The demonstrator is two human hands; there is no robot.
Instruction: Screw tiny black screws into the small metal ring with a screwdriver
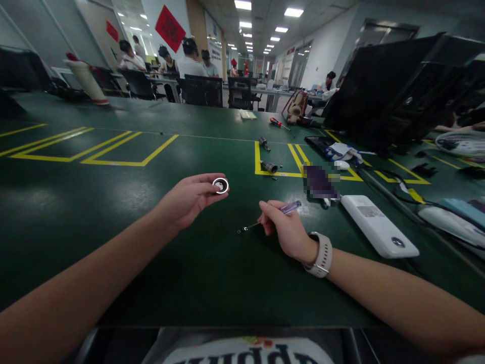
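Observation:
Between the thumb and fingers of my left hand is a small round metal part with a bright rim and a dark inside, its open face toward me. My right hand is closed pen-like around a slim screwdriver with a clear purplish handle. The thin shaft slants down to the left. A tiny shiny ring is at its tip; whether it lies on the table or sits on the shaft, I cannot tell. Just left of it, a tiny dark ring lies on the green table.
Beyond my right hand, metal cylindrical parts lie by yellow tape markings. A red-handled screwdriver is farther back. On the right are a blurred-out phone, a white power bank, cables and a large black monitor. Several people sit in the background.

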